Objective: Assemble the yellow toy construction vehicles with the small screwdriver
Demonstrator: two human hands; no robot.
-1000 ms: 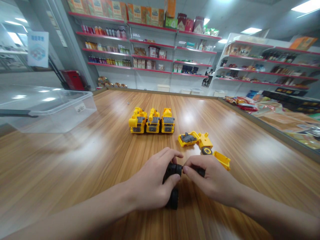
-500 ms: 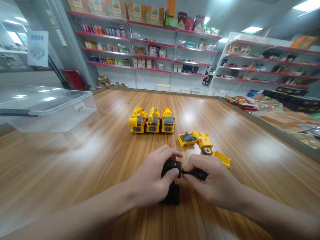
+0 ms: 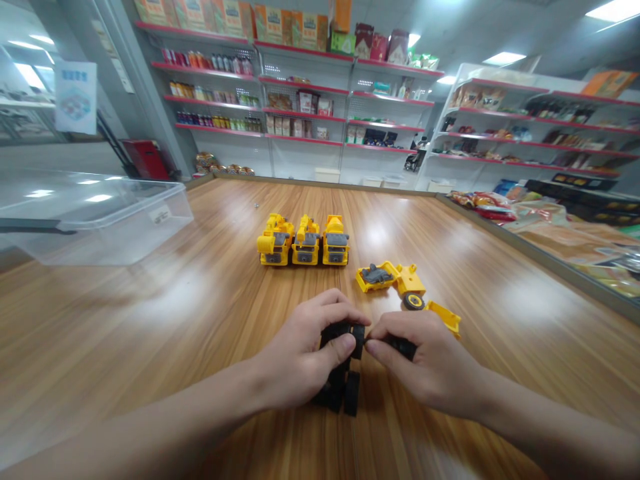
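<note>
My left hand (image 3: 305, 357) is closed around a black toy chassis with wheels (image 3: 345, 387) that rests on the wooden table (image 3: 150, 320). My right hand (image 3: 425, 363) pinches a small black part (image 3: 400, 345) held against the chassis' upper end. Just beyond my right hand lie loose yellow toy-truck pieces: a yellow body shell with a grey insert (image 3: 377, 277), a cab piece with one wheel (image 3: 413, 290) and a yellow bucket piece (image 3: 444, 319). Three assembled yellow toy trucks (image 3: 303, 241) stand side by side farther back.
A clear plastic bin (image 3: 90, 213) sits at the table's left edge. Store shelves with packaged goods (image 3: 300, 87) line the back wall and right side. A counter with snack packets (image 3: 550, 227) runs along the right of the table.
My left hand has turned the black chassis a little and lowered it toward the table; my right hand keeps its pinch on the small black part. The yellow toys have not moved.
</note>
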